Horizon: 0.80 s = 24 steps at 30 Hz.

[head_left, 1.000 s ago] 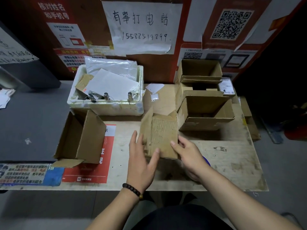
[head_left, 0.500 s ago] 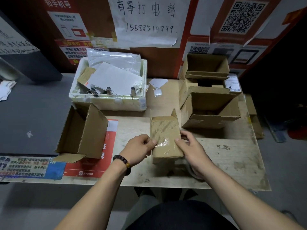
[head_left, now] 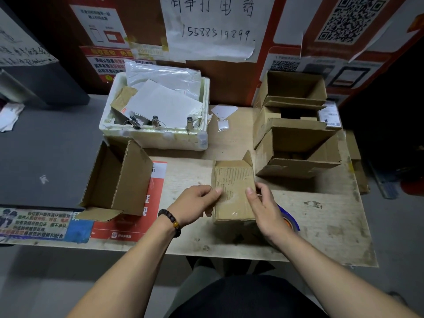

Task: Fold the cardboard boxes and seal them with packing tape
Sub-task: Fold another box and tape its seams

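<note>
A small cardboard box (head_left: 234, 180) with a torn, ribbed top face stands on the wooden table (head_left: 321, 221), one flap sticking up at its far right corner. My left hand (head_left: 197, 200) grips its left side, thumb pressed on the top face. From the other side my right hand (head_left: 263, 207) holds the box's right edge, thumb on top. A roll of packing tape (head_left: 290, 220) with a blue rim lies just behind my right hand, mostly hidden by it.
An open cardboard box (head_left: 119, 180) lies on its side at the left. Three open boxes (head_left: 298, 152) are stacked at the back right. A white foam bin (head_left: 156, 134) of papers and clips sits at the back. Posters cover the wall.
The box went from tilted and half-open to standing flat with its top flaps pressed down. My left hand curled onto its left side and my right thumb moved onto the top.
</note>
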Tool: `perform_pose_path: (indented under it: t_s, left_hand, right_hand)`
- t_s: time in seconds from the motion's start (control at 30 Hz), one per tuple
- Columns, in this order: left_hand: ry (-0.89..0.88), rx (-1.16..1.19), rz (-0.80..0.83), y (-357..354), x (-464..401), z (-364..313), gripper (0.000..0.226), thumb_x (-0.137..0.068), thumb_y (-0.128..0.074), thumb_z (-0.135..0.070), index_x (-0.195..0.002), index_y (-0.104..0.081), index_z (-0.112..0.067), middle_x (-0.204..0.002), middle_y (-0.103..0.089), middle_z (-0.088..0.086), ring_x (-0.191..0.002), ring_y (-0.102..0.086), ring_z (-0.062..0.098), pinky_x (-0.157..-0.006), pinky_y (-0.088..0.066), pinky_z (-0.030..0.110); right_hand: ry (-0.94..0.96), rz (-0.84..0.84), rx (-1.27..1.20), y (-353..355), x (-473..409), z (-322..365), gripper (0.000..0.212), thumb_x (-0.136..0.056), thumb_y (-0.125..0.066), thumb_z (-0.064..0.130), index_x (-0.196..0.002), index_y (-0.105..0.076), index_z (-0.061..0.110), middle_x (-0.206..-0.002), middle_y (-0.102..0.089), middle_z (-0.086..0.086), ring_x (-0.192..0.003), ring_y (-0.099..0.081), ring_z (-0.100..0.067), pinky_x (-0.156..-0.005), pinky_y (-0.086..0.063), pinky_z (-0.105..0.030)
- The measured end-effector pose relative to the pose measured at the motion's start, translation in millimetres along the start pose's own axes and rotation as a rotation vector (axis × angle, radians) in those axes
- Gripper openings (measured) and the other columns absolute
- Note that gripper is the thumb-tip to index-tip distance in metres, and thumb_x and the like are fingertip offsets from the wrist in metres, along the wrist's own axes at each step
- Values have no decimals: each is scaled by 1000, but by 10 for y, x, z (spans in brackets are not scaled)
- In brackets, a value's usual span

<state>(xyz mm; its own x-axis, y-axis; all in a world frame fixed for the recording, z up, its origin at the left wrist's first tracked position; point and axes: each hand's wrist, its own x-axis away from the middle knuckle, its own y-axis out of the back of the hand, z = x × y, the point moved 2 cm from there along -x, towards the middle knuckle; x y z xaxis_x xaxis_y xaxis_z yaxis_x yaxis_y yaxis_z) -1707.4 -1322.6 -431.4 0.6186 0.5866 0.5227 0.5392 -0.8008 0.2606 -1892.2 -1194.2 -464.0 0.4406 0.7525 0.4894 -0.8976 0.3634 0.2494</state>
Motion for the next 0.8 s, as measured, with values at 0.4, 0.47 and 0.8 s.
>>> perform_pose_path:
  t_s: [0.4, 0.47, 0.8]
  left_hand:
    - [-7, 173, -11, 1, -133, 4, 46, -99, -64, -45, -63, -51, -19, -58, -56, -4, -57, -53, 12, -61, -44, 22]
    - [-23, 89, -41, 23, -185, -45, 50, -102, -55, -50, -64, -52, -17, -55, -56, -7, -54, -53, 11, -63, -44, 25]
    - [-23, 104, -94, 95, -267, -30, 45, -92, -72, -51, -69, -56, -15, -63, -63, -4, -59, -59, 9, -59, -45, 19]
  right_hand:
    - [-10, 30, -34, -7, 20, 5, 74, -78, -51, 88, -136, -41, 44, -134, -60, 5, -117, -64, -12, -93, -60, -41]
    - [-9, 34, -49, -5, 17, -2, 77, -77, -52, 89, -137, -41, 42, -135, -60, 6, -119, -64, -12, -96, -59, -43]
    - [-36, 46, -61, -14, 48, 46, 58, -90, -53, 70, -137, -41, 38, -131, -62, 4, -112, -67, -10, -86, -62, -35]
